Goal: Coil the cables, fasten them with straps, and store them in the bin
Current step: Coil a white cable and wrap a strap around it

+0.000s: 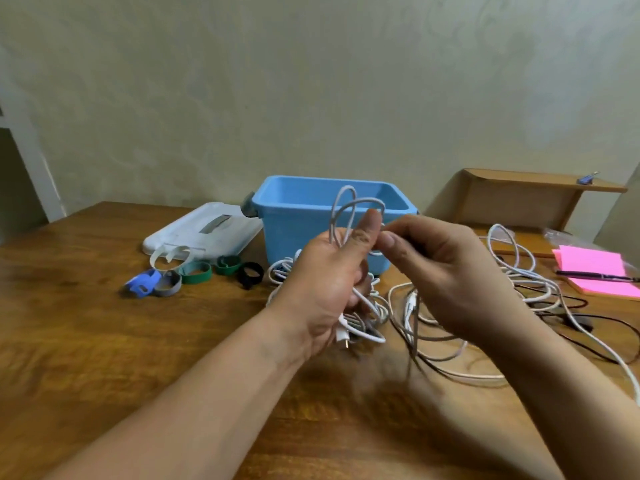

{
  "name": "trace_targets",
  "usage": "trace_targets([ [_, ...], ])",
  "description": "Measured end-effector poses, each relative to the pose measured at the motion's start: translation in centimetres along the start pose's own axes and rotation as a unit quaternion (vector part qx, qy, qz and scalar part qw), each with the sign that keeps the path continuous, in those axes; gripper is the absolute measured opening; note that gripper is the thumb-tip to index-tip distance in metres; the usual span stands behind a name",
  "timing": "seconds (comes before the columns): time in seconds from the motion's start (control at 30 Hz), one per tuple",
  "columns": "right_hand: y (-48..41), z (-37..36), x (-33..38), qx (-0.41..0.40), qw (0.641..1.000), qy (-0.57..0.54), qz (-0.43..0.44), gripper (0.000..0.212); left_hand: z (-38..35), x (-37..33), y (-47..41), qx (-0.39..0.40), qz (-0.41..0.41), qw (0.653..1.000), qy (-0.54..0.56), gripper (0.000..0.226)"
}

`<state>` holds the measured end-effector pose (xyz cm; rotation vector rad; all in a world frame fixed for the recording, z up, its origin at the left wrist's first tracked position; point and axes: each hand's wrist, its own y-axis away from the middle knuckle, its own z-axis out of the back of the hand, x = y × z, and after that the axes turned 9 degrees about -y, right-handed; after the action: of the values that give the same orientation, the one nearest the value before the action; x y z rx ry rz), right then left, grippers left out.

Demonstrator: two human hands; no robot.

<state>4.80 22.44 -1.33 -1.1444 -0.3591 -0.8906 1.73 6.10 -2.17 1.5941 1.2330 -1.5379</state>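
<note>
the left hand point(329, 285) covers the middle of the white cable point(341, 209); only loops at the fist's twelve o'clock and a plug end point(343, 336) at its six o'clock show. both hands hide the blue bin point(294, 220) at its four o'clock corner. the right hand point(450, 271) curls its fingers out of sight, so its hold on the cable is hidden. at its six o'clock, hanging strands point(412, 355) are motion-blurred. at the frame's three o'clock edge the pink notes point(588, 261), the pen point(595, 276) and a loose cable point(623, 372) are cut off. the small blue thing point(587, 180) on the cardboard shelf point(519, 202), at two o'clock, is too small to name.
</note>
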Motion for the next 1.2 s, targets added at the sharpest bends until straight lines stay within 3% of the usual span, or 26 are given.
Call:
trace_targets([
  [0.17,0.1,-0.7,0.0,-0.051,0.998,-0.005,0.045,0.010,0.8,0.0,-0.4,0.030,0.116,0.981,0.150,0.045],
  [0.3,0.1,-1.1,0.0,-0.040,0.996,0.049,0.069,0.008,1.0,-0.3,-0.3,0.093,0.172,0.965,0.173,0.049],
  [0.37,0.2,-1.1,0.3,-0.023,0.993,0.082,0.078,0.008,1.1,-0.4,-0.4,0.076,0.157,0.971,0.163,0.042],
  [0.47,0.5,-1.2,1.0,-0.028,0.987,0.145,0.068,0.010,1.1,-0.3,-0.9,-0.012,0.089,0.988,0.127,0.025],
  [0.57,0.5,-1.0,1.0,-0.012,0.978,0.207,0.016,0.017,1.3,-0.4,-1.1,-0.096,0.033,0.987,0.128,0.026],
  [0.67,0.1,-0.2,0.9,0.043,0.989,0.137,-0.045,0.007,1.5,-1.0,-1.2,-0.101,0.016,0.970,0.223,0.026],
  [0.8,-0.2,2.2,1.7,0.086,0.991,0.047,-0.089,0.027,2.9,-2.5,-1.3,-0.097,-0.014,0.949,0.300,0.029],
  [0.97,-0.2,5.6,1.8,0.207,0.968,0.060,-0.133,0.026,4.9,-3.7,-1.1,-0.103,-0.021,0.969,0.222,0.045],
  [1.07,0.1,6.9,1.6,0.253,0.948,0.068,-0.180,0.023,4.8,-3.7,-0.9,-0.076,-0.006,0.985,0.156,0.043],
  [1.13,0.1,6.9,1.3,0.241,0.953,0.078,-0.168,0.020,4.1,-3.2,-0.7,-0.042,0.013,0.995,0.086,0.041],
  [1.2,0.0,6.2,1.2,0.170,0.975,0.067,-0.124,0.017,3.2,-2.5,-0.5,-0.016,0.019,1.000,-0.004,0.040],
])
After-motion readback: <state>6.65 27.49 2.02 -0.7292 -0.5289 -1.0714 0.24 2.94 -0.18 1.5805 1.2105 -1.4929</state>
